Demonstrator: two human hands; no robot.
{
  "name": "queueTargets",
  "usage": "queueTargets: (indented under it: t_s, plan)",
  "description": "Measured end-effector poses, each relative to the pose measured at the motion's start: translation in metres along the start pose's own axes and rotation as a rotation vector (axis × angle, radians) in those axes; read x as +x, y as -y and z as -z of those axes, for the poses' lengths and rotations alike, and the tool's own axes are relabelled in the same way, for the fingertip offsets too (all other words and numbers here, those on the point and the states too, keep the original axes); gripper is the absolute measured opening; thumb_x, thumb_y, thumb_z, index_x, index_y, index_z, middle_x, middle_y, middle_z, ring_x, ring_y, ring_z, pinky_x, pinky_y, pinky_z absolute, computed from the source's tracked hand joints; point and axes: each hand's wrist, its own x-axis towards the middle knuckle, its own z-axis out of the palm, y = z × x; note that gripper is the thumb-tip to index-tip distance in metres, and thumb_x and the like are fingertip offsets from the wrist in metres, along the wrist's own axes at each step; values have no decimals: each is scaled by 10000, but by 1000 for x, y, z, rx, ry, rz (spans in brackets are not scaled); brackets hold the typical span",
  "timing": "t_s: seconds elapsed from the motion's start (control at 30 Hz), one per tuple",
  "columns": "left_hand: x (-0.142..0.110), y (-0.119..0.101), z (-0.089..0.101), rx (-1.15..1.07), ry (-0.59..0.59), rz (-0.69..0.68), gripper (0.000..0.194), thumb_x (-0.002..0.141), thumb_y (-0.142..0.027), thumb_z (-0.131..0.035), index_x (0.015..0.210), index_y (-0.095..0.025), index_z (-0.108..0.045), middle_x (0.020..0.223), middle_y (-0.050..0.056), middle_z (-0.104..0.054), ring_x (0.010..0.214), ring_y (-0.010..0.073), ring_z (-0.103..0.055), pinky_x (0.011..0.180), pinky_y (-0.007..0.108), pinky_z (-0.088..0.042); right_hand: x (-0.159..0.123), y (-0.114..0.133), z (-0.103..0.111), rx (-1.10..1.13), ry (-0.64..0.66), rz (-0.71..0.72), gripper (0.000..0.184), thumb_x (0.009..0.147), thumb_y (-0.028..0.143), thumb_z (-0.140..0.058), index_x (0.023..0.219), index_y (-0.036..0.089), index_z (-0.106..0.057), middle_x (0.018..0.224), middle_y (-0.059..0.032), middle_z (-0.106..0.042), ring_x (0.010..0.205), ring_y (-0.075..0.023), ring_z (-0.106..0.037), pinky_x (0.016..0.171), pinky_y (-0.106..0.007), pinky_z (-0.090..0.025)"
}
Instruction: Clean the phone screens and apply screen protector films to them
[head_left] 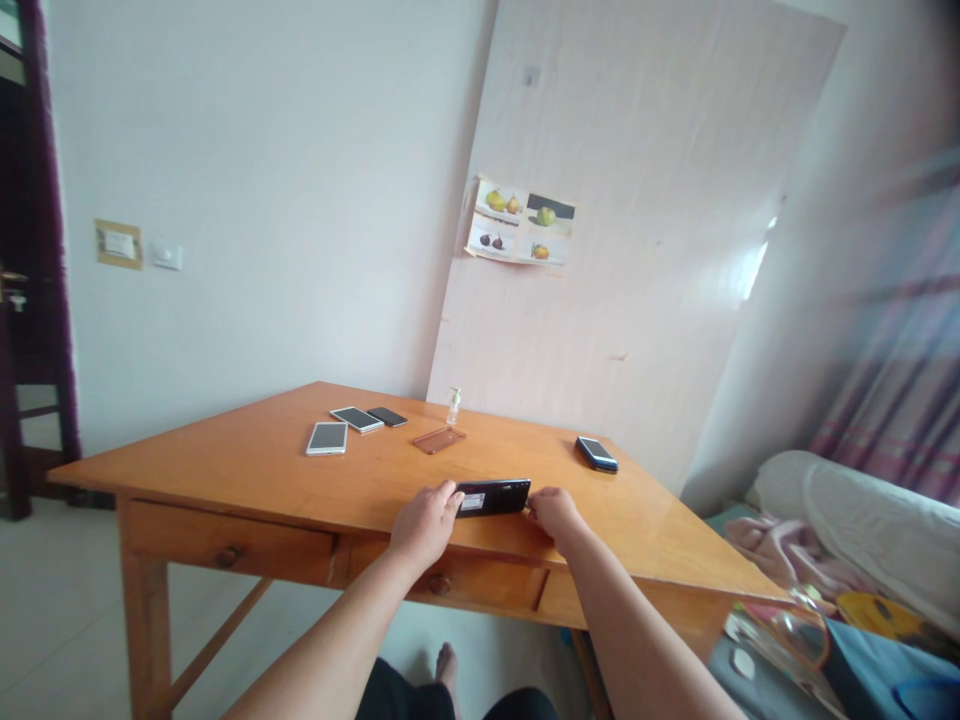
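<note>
A black smartphone (501, 498) stands on its long edge near the front of the table, its back with a white label towards me. My left hand (429, 520) is closed on its left end, thumb against the back. At the other end my right hand (556, 513) is closed, its fingertips at the phone's right edge and partly hidden. Beyond the phone lies a thin, see-through brownish phone case (439, 440). A small clear pump bottle (454, 407) stands upright just behind the case.
On the left of the wooden table (247, 470) lie a white phone (327, 438), another light-edged phone (358, 419) and a dark phone (388, 416). A dark stack with a phone on top (597, 454) lies on the right. A bed with bedding (847, 490) is beside the table.
</note>
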Motion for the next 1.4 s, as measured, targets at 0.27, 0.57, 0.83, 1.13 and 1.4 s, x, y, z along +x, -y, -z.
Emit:
queueTargets:
  t_s: [0.27, 0.57, 0.83, 1.13, 1.4]
  plan:
    - [-2, -2, 0, -3, 15, 28, 385, 998, -477, -286, 1022, -239, -586, 896, 71, -667, 846, 220, -642, 684, 279, -403, -9, 32, -1, -29, -92, 151, 274, 802, 403, -532, 774, 169, -672, 678, -46, -673, 641, -173, -588, 562, -251, -397]
    - [-3, -2, 5, -24, 28, 20, 313, 1001, -391, -323, 1054, -247, -596, 928, 66, -688, 872, 213, -653, 650, 269, -401, -68, 79, -69, -103, 75, 478, 194, 879, 279, -479, 861, 224, -664, 785, -17, -705, 751, -151, -621, 679, -224, -402]
    - [-3, -3, 2, -20, 10, 17, 357, 997, -455, -311, 1029, -242, -596, 904, 69, -671, 852, 217, -645, 661, 274, -394, -39, 57, -37, -199, -40, 322, 235, 879, 333, -482, 849, 214, -682, 766, -30, -714, 747, -170, -633, 671, -237, -409]
    - [-2, -2, 0, -13, -4, 21, 380, 989, -484, -301, 1003, -244, -597, 864, 65, -659, 802, 224, -643, 642, 279, -389, -17, 38, -5, -234, -123, 222, 288, 866, 371, -471, 829, 189, -691, 763, -66, -709, 740, -206, -631, 630, -269, -400]
    - [-3, 0, 0, -19, 5, -1, 357, 1000, -448, -300, 1046, -249, -592, 916, 60, -677, 850, 212, -650, 655, 267, -395, -56, 66, -58, -115, 33, 449, 226, 885, 329, -477, 880, 229, -680, 772, -7, -711, 743, -147, -629, 656, -221, -395]
